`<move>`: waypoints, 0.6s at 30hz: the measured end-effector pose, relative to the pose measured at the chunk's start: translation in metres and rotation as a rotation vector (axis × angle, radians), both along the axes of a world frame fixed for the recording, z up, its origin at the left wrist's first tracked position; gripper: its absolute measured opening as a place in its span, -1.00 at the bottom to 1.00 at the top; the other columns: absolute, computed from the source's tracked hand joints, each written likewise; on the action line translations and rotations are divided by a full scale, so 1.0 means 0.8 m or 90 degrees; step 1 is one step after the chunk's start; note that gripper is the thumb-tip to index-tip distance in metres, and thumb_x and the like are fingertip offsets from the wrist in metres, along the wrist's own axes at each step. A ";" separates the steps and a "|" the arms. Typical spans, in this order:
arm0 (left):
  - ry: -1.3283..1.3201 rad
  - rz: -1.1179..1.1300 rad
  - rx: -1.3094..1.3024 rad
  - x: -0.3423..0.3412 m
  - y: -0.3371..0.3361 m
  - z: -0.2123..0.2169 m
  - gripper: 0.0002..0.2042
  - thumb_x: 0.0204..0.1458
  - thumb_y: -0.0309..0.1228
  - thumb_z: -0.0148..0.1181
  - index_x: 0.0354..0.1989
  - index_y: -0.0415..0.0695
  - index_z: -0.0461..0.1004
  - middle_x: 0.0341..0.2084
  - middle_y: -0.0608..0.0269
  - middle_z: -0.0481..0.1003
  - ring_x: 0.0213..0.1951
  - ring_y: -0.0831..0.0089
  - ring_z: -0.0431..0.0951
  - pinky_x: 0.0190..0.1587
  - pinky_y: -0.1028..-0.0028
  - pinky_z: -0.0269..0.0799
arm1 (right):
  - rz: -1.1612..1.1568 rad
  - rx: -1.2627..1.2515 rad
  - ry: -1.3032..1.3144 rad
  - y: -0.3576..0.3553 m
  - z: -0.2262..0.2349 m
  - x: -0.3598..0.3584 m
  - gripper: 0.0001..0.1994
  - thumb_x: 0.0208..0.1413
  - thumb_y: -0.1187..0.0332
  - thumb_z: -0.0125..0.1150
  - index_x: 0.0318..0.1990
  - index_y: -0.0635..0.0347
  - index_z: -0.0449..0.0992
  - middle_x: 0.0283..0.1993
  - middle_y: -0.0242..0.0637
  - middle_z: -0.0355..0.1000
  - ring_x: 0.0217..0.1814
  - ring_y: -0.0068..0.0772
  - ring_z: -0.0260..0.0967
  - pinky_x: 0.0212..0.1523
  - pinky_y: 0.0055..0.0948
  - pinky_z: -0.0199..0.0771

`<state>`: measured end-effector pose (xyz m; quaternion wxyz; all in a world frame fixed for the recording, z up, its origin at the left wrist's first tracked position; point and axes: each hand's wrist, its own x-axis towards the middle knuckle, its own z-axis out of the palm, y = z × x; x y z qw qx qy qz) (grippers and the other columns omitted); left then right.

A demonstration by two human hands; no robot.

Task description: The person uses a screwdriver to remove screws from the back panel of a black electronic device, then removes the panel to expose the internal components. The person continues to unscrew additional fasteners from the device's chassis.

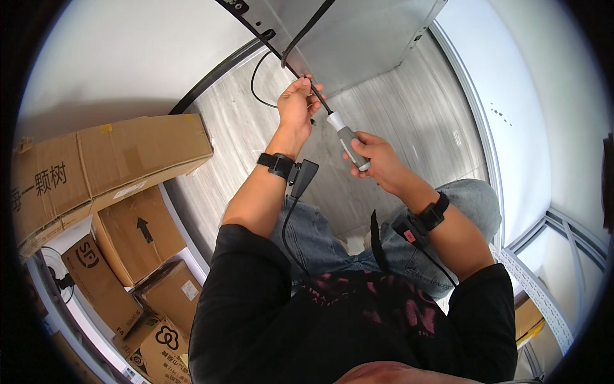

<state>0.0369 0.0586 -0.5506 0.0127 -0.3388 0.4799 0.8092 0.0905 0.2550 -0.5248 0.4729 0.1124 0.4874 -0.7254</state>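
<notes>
My right hand (374, 159) is closed around the grey and white handle of a screwdriver (348, 141). Its thin dark shaft points up and left toward the lower edge of a pale metal cabinet (364, 38). Farther up that shaft, my left hand (299, 102) has its fingers bent in a pinch and seems to steady it close to the edge. The screwdriver's tip and any screw there are hidden by the fingers and the dark edge. A black cable (306, 32) runs down the cabinet beside my left hand, and a thinner black cord (253, 86) loops to the left of it.
Cardboard boxes sit at the left, a long one (144, 150) above several smaller ones (137, 233). Wood-look flooring (409, 121) extends under the cabinet. A white wall (511, 96) and a metal shelf frame (543, 301) stand at the right. My bent knees (470, 205) are below my hands.
</notes>
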 end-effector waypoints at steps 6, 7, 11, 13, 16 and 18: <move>0.005 0.002 -0.008 0.003 0.000 0.000 -0.86 0.15 -0.41 0.02 -0.17 -0.14 0.42 -0.43 0.21 0.52 -0.55 0.55 0.46 -0.50 0.62 0.36 | -0.026 -0.099 -0.079 0.001 -0.005 0.000 -0.66 0.27 0.22 -0.14 0.02 0.30 0.31 -0.31 -0.28 0.38 -0.55 -0.49 0.30 -0.60 -0.59 0.24; 0.006 0.000 -0.007 0.003 0.001 0.001 -0.86 0.15 -0.41 0.02 -0.17 -0.13 0.42 -0.43 0.21 0.52 -0.55 0.55 0.46 -0.50 0.62 0.36 | -0.027 -0.100 -0.084 0.001 -0.005 0.000 -0.67 0.27 0.22 -0.15 0.01 0.30 0.32 -0.32 -0.28 0.38 -0.55 -0.48 0.30 -0.60 -0.59 0.24; 0.012 -0.006 -0.006 0.003 0.000 0.000 -0.86 0.15 -0.41 0.02 -0.18 -0.14 0.42 -0.43 0.21 0.52 -0.55 0.55 0.45 -0.49 0.61 0.36 | -0.026 -0.098 -0.080 0.001 -0.006 0.000 -0.67 0.28 0.22 -0.17 -0.01 0.30 0.32 -0.33 -0.28 0.37 -0.55 -0.49 0.28 -0.59 -0.59 0.24; 0.012 -0.004 -0.004 0.003 0.000 0.001 -0.86 0.15 -0.41 0.02 -0.18 -0.14 0.42 -0.43 0.22 0.52 -0.55 0.56 0.45 -0.48 0.61 0.37 | -0.026 -0.104 -0.077 0.001 -0.003 0.001 -0.67 0.28 0.22 -0.17 -0.01 0.31 0.32 -0.33 -0.28 0.37 -0.56 -0.50 0.28 -0.58 -0.59 0.25; 0.013 0.000 -0.003 0.003 -0.001 0.000 -0.86 0.16 -0.40 0.02 -0.18 -0.15 0.42 -0.43 0.22 0.52 -0.55 0.56 0.45 -0.48 0.62 0.37 | -0.025 -0.098 -0.072 0.002 -0.003 0.000 -0.67 0.28 0.22 -0.17 -0.01 0.31 0.32 -0.33 -0.28 0.36 -0.56 -0.50 0.27 -0.57 -0.59 0.25; 0.013 -0.002 -0.004 0.002 -0.001 -0.001 -0.86 0.16 -0.41 0.01 -0.18 -0.16 0.42 -0.43 0.22 0.52 -0.54 0.56 0.45 -0.48 0.62 0.37 | -0.026 -0.099 -0.072 0.002 -0.005 -0.001 -0.67 0.28 0.21 -0.16 -0.01 0.30 0.33 -0.33 -0.29 0.36 -0.56 -0.50 0.27 -0.57 -0.60 0.25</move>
